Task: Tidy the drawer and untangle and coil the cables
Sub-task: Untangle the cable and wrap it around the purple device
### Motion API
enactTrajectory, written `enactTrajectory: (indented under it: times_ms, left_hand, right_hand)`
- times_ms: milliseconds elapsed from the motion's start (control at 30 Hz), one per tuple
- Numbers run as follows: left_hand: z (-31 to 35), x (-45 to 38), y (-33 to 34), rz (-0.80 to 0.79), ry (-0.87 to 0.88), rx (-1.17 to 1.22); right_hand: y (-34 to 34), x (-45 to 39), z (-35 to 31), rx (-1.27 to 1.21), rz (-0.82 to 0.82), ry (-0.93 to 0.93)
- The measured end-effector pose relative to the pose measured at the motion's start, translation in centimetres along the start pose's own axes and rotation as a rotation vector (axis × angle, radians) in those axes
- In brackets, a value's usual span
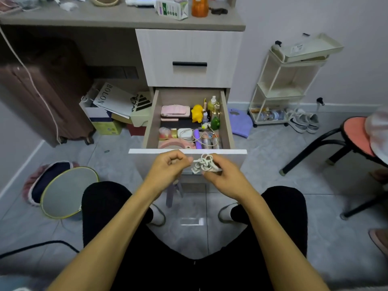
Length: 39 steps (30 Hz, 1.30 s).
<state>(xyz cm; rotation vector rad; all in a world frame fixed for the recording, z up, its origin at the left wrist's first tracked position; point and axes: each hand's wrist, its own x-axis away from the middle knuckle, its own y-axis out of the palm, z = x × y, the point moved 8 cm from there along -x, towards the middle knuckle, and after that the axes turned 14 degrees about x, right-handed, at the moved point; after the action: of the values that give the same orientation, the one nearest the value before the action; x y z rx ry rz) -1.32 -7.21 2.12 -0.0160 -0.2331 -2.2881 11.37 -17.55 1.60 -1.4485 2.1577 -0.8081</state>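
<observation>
A knotted white cable point(204, 163) hangs in front of the open drawer point(227, 122). My left hand point(168, 166) pinches one end of it at the left. My right hand point(224, 175) grips the tangled bundle from the right. Inside the drawer lie a pink pouch point(175, 111), a yellow duck toy point(197, 113), small bottles point(213, 103), a white charger point(184, 133) and another loose cable point(206, 136) over several tubes.
The closed upper drawer point(189, 57) sits above, under a cluttered desk top point(126, 17). A round bin point(67, 192) stands at my left knee. A white trolley point(287, 85), shoes point(304, 122) and a black-legged stool point(346, 139) stand to the right. A brown suitcase point(42, 91) and boxes point(113, 114) sit under the desk.
</observation>
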Motion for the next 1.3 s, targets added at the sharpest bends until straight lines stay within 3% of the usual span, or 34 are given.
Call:
enactTrajectory:
  times_ms: [367, 500, 600, 867, 1000, 1167, 1300]
  left_hand:
    - [-5.6, -0.1, -1.4, 0.083, -0.105, 0.053]
    - [-8.2, -0.4, -2.7, 0.122, -0.330, 0.245]
    - [-9.5, -0.4, -2.7, 0.050, -0.429, 0.320]
    - [-10.0, -0.8, -3.2, 0.102, -0.313, 0.309]
    - [-10.3, -0.8, -3.1, 0.055, -0.261, 0.165]
    - [-11.2, -0.2, -2.5, -0.037, -0.351, 0.225]
    - [-10.1, -0.3, -3.7, 0.130, -0.270, 0.256]
  right_hand:
    - [3.9, -1.4, 1.6, -0.248, 0.064, 0.017]
    - [5.1, -2.3, 2.5, -0.436, 0.109, 0.093]
    - [6.2, -2.5, 2.2, -0.464, 0.108, 0.117]
    - [6.5, -1.7, 3.5, -0.502, 0.126, 0.292]
    - [7.0, -1.3, 4.6, -0.497, 0.091, 0.352]
    - [8.0, -1.2, 4.7, -0.651, 0.049, 0.426]
    - [8.0, -1.2, 5.4, -0.571, 0.006, 0.456]
